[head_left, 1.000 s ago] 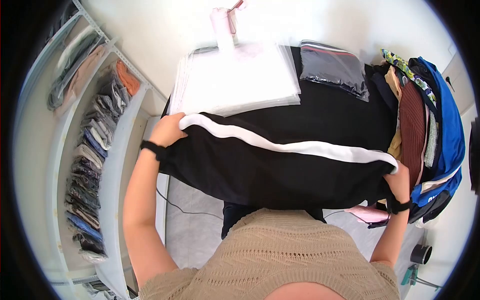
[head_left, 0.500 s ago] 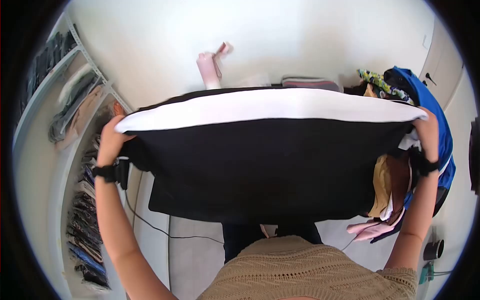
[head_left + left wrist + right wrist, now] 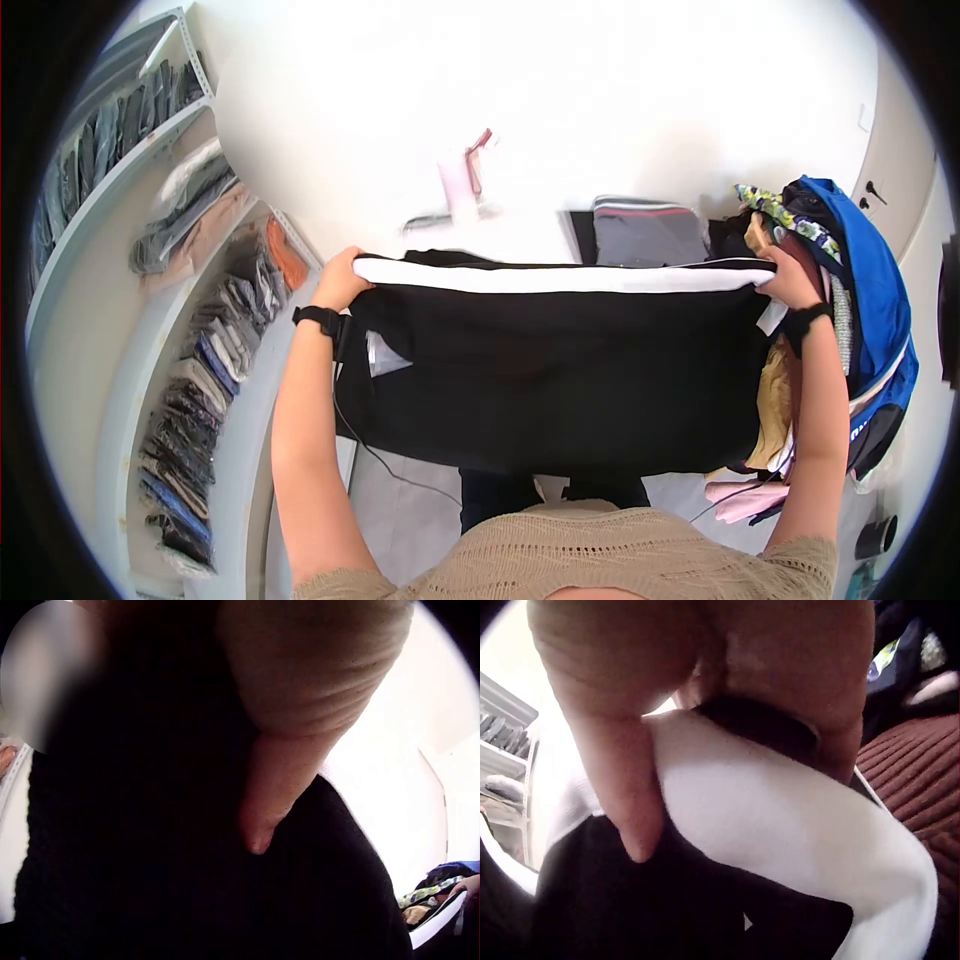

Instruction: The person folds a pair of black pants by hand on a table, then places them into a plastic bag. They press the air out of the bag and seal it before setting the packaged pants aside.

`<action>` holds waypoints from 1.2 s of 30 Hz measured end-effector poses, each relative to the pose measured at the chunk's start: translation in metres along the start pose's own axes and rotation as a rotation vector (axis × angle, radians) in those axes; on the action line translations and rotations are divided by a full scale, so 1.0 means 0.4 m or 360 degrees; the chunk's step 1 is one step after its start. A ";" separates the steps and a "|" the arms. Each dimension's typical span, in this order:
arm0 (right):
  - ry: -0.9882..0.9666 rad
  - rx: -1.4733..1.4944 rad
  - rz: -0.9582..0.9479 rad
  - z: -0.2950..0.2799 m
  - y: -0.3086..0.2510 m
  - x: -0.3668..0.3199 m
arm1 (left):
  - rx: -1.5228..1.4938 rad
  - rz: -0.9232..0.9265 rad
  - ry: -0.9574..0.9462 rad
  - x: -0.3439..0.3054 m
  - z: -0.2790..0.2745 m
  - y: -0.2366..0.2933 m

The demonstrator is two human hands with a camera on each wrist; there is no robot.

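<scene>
A black garment with a broad white stripe (image 3: 560, 280) hangs stretched between the two hands in the head view, the stripe running along its top edge. My left hand (image 3: 343, 280) grips the left end of that edge; in the left wrist view its thumb (image 3: 281, 780) presses on the black cloth. At the opposite end my right hand (image 3: 793, 278) pinches the stripe, and the right wrist view shows the thumb (image 3: 634, 802) in front of the folded white band. A small white tag (image 3: 772, 318) dangles below the right hand. The garment hides much of the table.
Behind the garment lie a stack of clear plastic bags (image 3: 510, 238) and a bagged grey garment (image 3: 650, 232). A pink bottle (image 3: 460, 185) stands near the wall. Piled clothes with a blue piece (image 3: 870, 270) are at right, shelves of bagged clothes (image 3: 200, 380) at left.
Both hands raised the garment and pulled it out wide and flat, then drew in closer together while still holding its striped edge. The head view has tilted upward.
</scene>
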State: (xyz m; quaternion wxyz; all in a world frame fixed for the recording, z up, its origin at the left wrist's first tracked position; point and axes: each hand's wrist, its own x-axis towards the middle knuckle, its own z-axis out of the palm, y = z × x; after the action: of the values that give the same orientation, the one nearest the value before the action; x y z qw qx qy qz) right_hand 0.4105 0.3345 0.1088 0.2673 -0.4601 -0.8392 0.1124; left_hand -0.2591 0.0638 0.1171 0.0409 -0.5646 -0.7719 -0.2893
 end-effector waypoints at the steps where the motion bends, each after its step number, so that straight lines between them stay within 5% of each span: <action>1: -0.0031 0.0067 -0.0030 -0.008 0.004 -0.027 | -0.0054 0.0069 0.0104 -0.029 -0.014 0.003; 8: 0.0259 -0.0097 0.0010 -0.043 -0.046 -0.345 | -0.0006 0.0047 0.0397 -0.385 -0.036 -0.083; 12: -0.0018 0.0007 0.0422 0.006 0.004 -0.486 | -0.0223 -0.0173 -0.0139 -0.545 0.018 -0.093; 15: -0.0044 -0.0095 0.0265 0.038 0.026 -0.525 | -0.0132 -0.0367 -0.0542 -0.580 0.023 -0.082; 22: -0.0060 -0.0144 0.0270 0.003 -0.010 -0.471 | -0.0133 0.0053 -0.0206 -0.355 -0.096 0.076; 28: 0.0044 -0.0568 0.0122 -0.049 -0.109 -0.377 | -0.0101 0.0259 -0.0516 -0.065 0.071 0.105; 31: -0.0169 -0.0466 0.0265 -0.087 -0.127 -0.367 | -0.0044 0.0154 -0.0736 0.025 0.196 0.092; 34: -0.0898 -0.0396 0.0471 -0.128 -0.153 -0.375 | 0.0100 0.0402 -0.0770 0.060 0.323 0.007; 36: -0.0816 -0.0239 0.0493 -0.134 -0.127 -0.393 | 0.0058 0.0282 -0.0951 0.056 0.342 0.020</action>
State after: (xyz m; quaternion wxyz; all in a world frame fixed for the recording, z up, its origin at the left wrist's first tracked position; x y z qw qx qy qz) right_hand 0.4721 0.1725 0.1214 -0.0083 -0.5577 -0.8050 0.2019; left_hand -0.2241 0.1517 0.0155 -0.1526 -0.6888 -0.7027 -0.0921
